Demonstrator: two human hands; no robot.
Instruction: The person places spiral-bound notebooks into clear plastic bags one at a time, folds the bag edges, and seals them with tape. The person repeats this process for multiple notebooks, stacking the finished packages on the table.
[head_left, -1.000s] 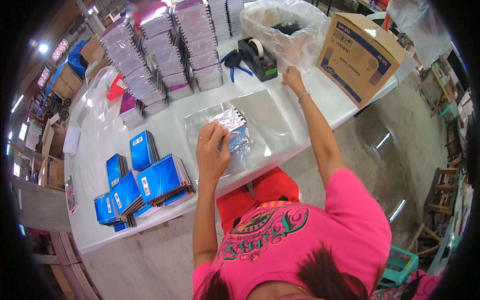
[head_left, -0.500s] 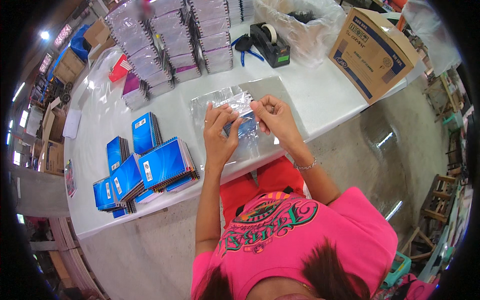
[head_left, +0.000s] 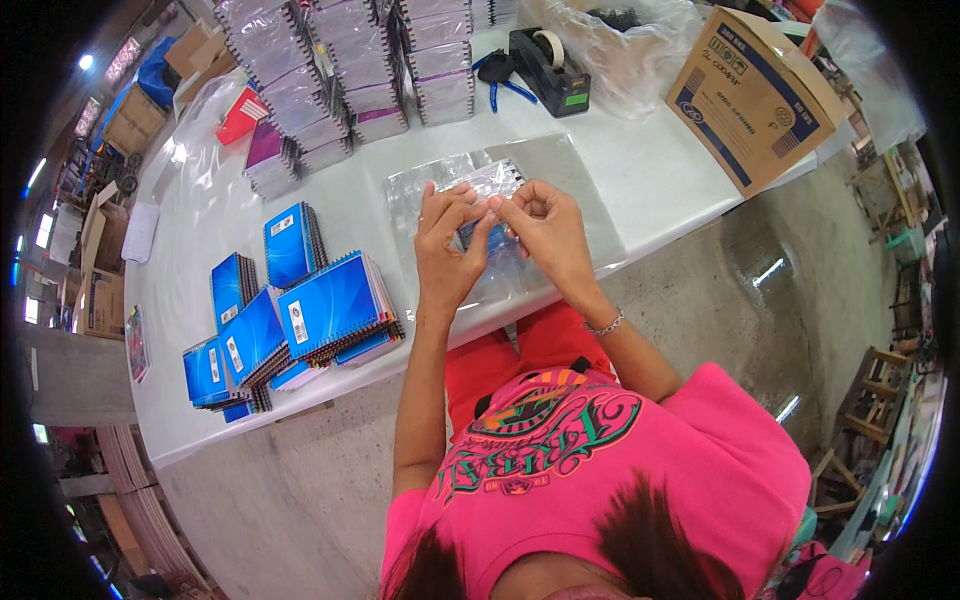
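A spiral-bound notebook (head_left: pixel 495 178) in clear plastic lies in front of me, its coil edge at the upper right and some blue showing under my fingers. Over it, my left hand (head_left: pixel 450 243) is closed, thumb and index finger pinching the clear plastic wrapper. My right hand (head_left: pixel 550 235) meets it there, its fingertips also pinched on the wrapper. Exactly what lies between the fingertips is partly hidden. Beneath the notebook are flat clear plastic sheets (head_left: pixel 590 190). Left of my hands sit several stacks of blue spiral notebooks (head_left: pixel 335 300).
Tall stacks of plastic-wrapped notebooks (head_left: pixel 365 65) stand at the back left of the white table (head_left: pixel 180 330). Behind my hands are a black tape dispenser (head_left: pixel 560 85) and blue-handled cutters (head_left: pixel 505 85). A cardboard box (head_left: pixel 745 110) stands at the right edge, beside a clear plastic bag (head_left: pixel 640 60).
My hands have come together, the right one moving slightly left until its fingertips meet the left ones. More of the notebook's upper end shows. The view has shifted slightly.
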